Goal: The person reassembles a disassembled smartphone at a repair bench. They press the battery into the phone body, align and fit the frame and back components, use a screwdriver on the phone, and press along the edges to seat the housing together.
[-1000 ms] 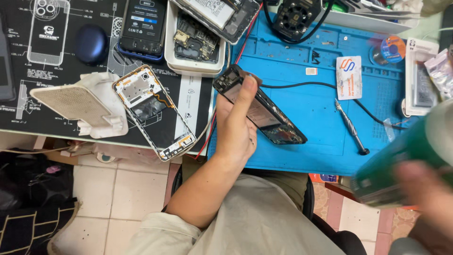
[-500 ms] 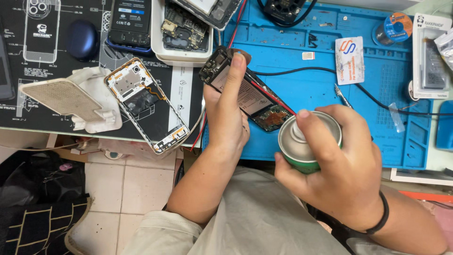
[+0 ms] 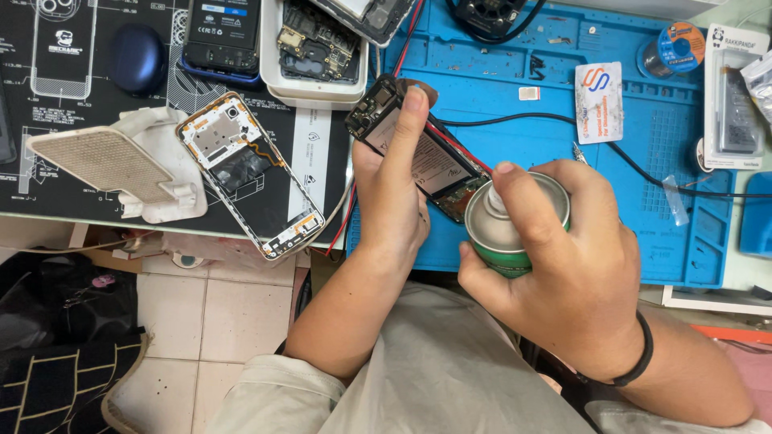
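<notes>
L hand (image 3: 390, 201): closed round opened phone (image 3: 418, 157). R hand (image 3: 563, 265): wrapped on green spray can (image 3: 511, 225), forefinger on nozzle, just beside phone's lower end. Step, prob.: spraying; needs nozzle aimed, short press.

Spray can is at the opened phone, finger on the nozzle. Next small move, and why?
Probably a short press. The right hand holds the green spray can against the lower end of the opened phone, forefinger on the nozzle, while the left hand steadies the phone above the blue mat.

Pretty cluttered bench (image 3: 56, 229) here, blue mat (image 3: 643, 193) beside a black one (image 3: 96, 112), pale tiled floor (image 3: 201, 337) underneath, light's even.
</notes>
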